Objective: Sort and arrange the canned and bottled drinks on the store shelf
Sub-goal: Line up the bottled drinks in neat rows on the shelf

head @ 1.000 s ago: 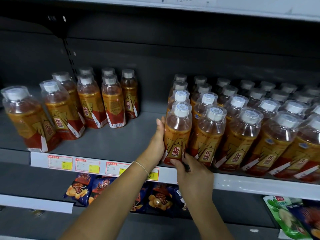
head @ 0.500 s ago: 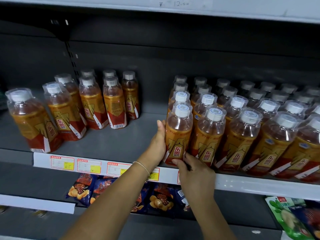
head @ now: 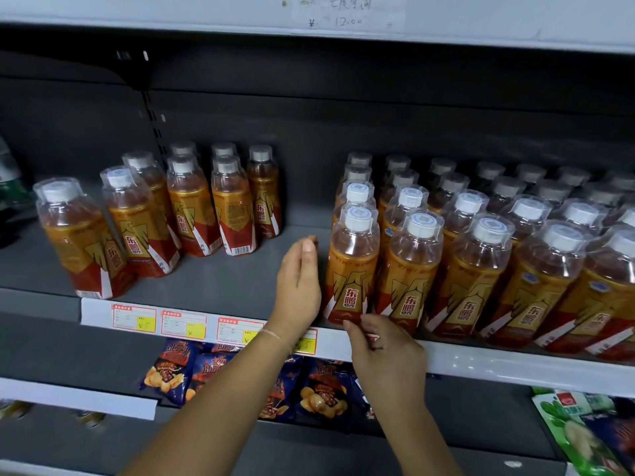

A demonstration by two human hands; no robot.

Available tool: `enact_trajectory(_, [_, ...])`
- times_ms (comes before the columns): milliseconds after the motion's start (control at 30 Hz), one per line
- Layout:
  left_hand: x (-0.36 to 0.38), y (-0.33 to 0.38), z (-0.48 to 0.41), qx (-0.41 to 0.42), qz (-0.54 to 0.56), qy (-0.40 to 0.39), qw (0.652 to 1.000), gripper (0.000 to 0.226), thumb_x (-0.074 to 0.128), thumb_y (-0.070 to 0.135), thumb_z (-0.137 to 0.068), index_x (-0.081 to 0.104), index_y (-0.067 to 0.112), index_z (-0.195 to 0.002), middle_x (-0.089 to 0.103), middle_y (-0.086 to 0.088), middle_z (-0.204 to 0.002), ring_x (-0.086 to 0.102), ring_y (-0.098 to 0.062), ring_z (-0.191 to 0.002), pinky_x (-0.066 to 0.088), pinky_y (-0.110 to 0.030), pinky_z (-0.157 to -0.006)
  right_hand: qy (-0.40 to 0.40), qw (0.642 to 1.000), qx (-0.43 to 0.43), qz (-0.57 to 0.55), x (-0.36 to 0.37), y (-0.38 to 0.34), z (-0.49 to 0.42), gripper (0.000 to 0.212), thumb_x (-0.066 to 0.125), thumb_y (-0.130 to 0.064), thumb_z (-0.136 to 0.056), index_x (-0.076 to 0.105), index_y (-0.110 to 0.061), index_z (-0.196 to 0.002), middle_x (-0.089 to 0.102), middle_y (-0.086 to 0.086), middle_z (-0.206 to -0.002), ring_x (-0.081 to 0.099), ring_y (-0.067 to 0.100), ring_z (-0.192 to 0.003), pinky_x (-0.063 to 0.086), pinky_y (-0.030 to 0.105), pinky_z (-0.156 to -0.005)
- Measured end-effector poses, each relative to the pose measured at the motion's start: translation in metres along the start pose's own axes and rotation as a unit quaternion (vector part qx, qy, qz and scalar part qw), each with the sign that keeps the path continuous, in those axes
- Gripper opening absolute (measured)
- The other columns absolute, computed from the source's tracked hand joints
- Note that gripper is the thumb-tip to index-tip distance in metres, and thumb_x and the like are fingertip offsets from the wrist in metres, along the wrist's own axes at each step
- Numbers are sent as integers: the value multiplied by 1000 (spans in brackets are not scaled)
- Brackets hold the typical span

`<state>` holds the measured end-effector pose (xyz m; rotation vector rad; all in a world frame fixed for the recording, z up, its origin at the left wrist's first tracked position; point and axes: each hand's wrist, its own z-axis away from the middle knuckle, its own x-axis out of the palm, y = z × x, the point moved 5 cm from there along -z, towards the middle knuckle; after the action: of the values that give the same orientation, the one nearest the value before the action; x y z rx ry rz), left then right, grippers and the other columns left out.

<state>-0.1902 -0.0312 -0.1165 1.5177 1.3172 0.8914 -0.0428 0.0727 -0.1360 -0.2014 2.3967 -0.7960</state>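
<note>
- Your left hand point(head: 298, 286) is open, fingers straight, just left of the clear plastic bottle of amber drink point(head: 352, 269) with white cap and gold-red label; contact is unclear.
- Your right hand point(head: 386, 353) has its fingers curled at that bottle's near base, fingertips point(head: 354, 325) on the label's lower edge; a grip cannot be told.
- The bottle stands upright on the grey metal shelf point(head: 220, 280), at the near left corner of the right-hand block of matching bottles point(head: 481, 269).

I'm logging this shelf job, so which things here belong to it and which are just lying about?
Job: front bottle, right bottle rows, left bottle group, shelf, left hand, right hand.
Lying about: crisp bags, green packets, price tags.
</note>
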Motion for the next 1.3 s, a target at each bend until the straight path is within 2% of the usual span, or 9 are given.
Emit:
enact_trajectory(167, [2,12,17,133,-114,-162,971,65,39,64,-94,46,19,-140,52,8,-133,46,-9,-128,39,-29,-108,-9,1000,12,12,5,-4,-3,19,87,-25,-75,74,-12,-77,70,-2,-67,64,14,-56,46,21,-50])
enact_trajectory(267, [7,17,20,152,-134,-182,962,57,47,55,-95,48,18,-138,52,7,-131,47,-11,-127,40,-32,-107,-9,1000,23,8,5,-4,-6,18,85,-26,-76,74,-13,-78,70,-2,-67,65,15,-58,48,25,-48])
enact_trajectory(600, [-1,19,22,105,-126,-166,972,62,50,55,-92,49,16,-140,49,6,-139,43,-9,-133,37,-38,-111,44,997,-49,-36,-2,-18,1,19,76,-21,-85,70,-14,-69,61,-6,-59,56,8,-52,39,15,-53])
enact_trajectory(767, [-40,6,12,19,-19,-56,998,54,45,61,-91,57,29,-132,58,9,-134,50,-6,-129,38,-42,-112,4,989,-63,-130,11,-48,11,19,63,-36,-85,70,-22,-75,50,-16,-57,49,1,-53,38,9,-55])
enact_trajectory(867, [-72,8,-9,15,-23,32,999,21,53,34,-98,60,34,-118,64,7,-124,58,-11,-119,42,-43,-109,-45,985,-46,-162,28,-66,11,12,66,-33,-83,74,-25,-88,62,-18,-69,58,-3,-62,45,9,-62])
enact_trajectory(967, [-105,16,-35,38,-72,79,994,26,56,7,-97,59,22,-118,63,6,-116,60,-5,-108,44,-37,-106,-98,980,-30,-168,51,-83,-2,23,69,-31,-83,75,-24,-104,73,-13,-89,66,-2,-75,52,12,-71])
enact_trajectory(1067, [-132,20,-53,72,-149,96,982,32,56,2,-94,59,10,-125,62,-7,-122,58,-17,-111,43,-22,-99,-167,973,3,-160,83,-94,-27,34,66,-31,-88,69,-22,-120,72,-8,-104,66,1,-87,56,23,-80])
enact_trajectory(1167, [-150,20,-64,80,-182,86,976,39,53,0,-94,54,6,-132,59,-8,-124,56,-15,-109,37,-4,-88,-200,974,25,-108,124,-101,-56,46,67,-26,-90,58,-18,-135,68,-1,-119,65,9,-100,51,21,-86])
enact_trajectory(1300, [-163,15,-74,74,-155,54,984,46,47,-8,-92,50,4,-137,58,-6,-125,55,-15,-115,39,-18,-99,-229,967,79,-85,177,-116,-88,54,73,-28,-86,54,-18,-136,67,1,-120,64,18,-110,46,22,-89])
